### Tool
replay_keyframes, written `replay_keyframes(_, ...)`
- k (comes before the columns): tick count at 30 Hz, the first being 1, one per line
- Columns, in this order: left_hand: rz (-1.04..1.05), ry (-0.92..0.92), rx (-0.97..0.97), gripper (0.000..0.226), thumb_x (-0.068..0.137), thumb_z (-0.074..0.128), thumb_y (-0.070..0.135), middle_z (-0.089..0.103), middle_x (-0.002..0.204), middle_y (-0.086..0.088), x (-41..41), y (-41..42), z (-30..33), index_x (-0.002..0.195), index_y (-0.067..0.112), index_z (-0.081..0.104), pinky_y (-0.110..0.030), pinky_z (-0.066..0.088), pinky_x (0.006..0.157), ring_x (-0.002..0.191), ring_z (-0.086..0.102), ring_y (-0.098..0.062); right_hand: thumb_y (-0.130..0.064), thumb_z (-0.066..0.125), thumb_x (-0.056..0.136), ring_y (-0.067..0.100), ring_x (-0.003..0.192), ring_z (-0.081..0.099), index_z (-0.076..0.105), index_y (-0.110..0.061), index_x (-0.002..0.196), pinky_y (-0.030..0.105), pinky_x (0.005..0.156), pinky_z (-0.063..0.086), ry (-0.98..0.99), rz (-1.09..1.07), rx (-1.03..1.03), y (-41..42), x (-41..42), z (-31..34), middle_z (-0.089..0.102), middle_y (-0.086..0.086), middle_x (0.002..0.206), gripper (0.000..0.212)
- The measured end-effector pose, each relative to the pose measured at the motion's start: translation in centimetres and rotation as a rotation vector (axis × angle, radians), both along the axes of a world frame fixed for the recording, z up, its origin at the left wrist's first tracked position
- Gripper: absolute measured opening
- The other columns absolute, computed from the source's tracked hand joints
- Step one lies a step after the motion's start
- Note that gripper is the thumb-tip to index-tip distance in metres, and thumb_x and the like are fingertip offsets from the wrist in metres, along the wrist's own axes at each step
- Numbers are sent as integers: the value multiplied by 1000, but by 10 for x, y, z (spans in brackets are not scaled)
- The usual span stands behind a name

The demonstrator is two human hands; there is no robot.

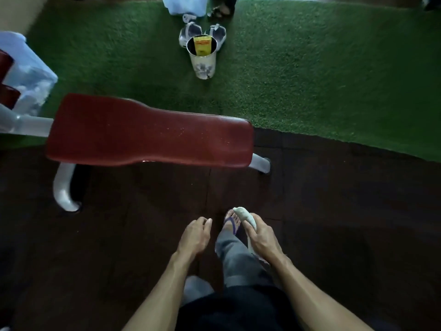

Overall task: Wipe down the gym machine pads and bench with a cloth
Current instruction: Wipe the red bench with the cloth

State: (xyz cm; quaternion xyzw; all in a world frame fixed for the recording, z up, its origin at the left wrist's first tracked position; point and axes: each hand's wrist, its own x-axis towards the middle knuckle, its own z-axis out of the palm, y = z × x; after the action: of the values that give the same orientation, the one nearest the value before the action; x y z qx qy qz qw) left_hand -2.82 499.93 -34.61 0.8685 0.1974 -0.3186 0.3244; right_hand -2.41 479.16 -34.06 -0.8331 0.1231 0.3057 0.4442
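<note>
A dark red padded bench [148, 134] on white metal legs stretches across the middle of the view, with pale specks on its surface. My right hand [261, 235] is shut on a rolled white cloth [244, 216], held low in front of me, well below the bench's near edge. My left hand [195, 235] hangs beside it with fingers loosely apart and nothing in it. Both hands are apart from the bench.
A white cup [202, 58] holding a yellow packet stands on the green turf [322, 80] beyond the bench, with white sandals [191, 32] behind it. A white machine frame [23, 75] with red pads is at left. Dark rubber floor [346, 211] lies under my feet.
</note>
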Motion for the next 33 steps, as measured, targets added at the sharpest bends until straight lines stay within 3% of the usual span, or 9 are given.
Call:
replay_keyframes(7,29,-117,67,31,102,40,39,67,107,-5,149,35,-44,110,20,64,-47,49,94,104,63,-27,-30,50,103,-5,78,63,59,-23,120,5,67,43,-18,-61,7,34,128,-46,69,-5,91,20)
replay_keyframes(11,-31,-301,137,25,101,44,33,66,105,-5,238,71,-96,108,21,64,-47,50,91,102,63,-30,-30,50,103,11,101,66,56,-22,133,1,75,39,-108,-148,-33,50,205,-94,67,-8,106,31)
replay_keyframes(12,-62,-353,156,25,101,44,32,66,106,-5,259,81,-110,110,20,64,-47,50,90,101,63,-29,-34,50,103,13,111,63,54,-20,138,2,83,39,-141,-176,-38,54,224,-109,66,-7,116,37)
replay_keyframes(15,-138,-504,232,28,101,45,31,65,115,-6,315,107,-148,116,17,65,-44,49,90,103,61,-27,-41,47,103,18,135,51,45,-16,148,28,109,42,-298,-253,-88,68,276,-155,55,3,146,51)
replay_keyframes(19,-302,-631,361,30,100,49,30,56,129,-10,361,150,-202,123,16,62,-46,45,94,115,54,-31,-38,47,104,28,147,35,39,-15,151,40,121,29,-463,-291,-149,100,338,-222,45,9,155,53)
replay_keyframes(23,-476,-680,476,46,101,42,36,32,156,-12,375,189,-249,143,17,45,-48,30,114,145,32,-30,-59,35,98,34,154,15,32,-16,155,53,125,15,-512,-125,-378,149,361,-288,27,15,163,72)
replay_keyframes(26,-522,-622,562,61,101,28,47,14,165,-11,378,197,-270,154,18,28,-48,18,121,153,16,-27,-60,35,100,32,155,8,29,-20,157,51,125,13,-568,-150,-564,168,353,-307,19,12,166,70)
replay_keyframes(30,-507,-623,591,63,100,29,49,9,166,-8,378,196,-277,156,22,22,-47,12,123,154,12,-25,-51,30,104,29,155,11,37,-21,154,47,124,21,-657,-54,-542,149,336,-309,25,10,164,58)
replay_keyframes(33,-513,-613,616,63,100,30,50,10,166,-8,380,198,-275,156,23,21,-47,14,123,154,13,-25,-50,30,104,24,156,11,39,-26,153,43,125,21,-608,-37,-507,124,324,-304,27,6,164,55)
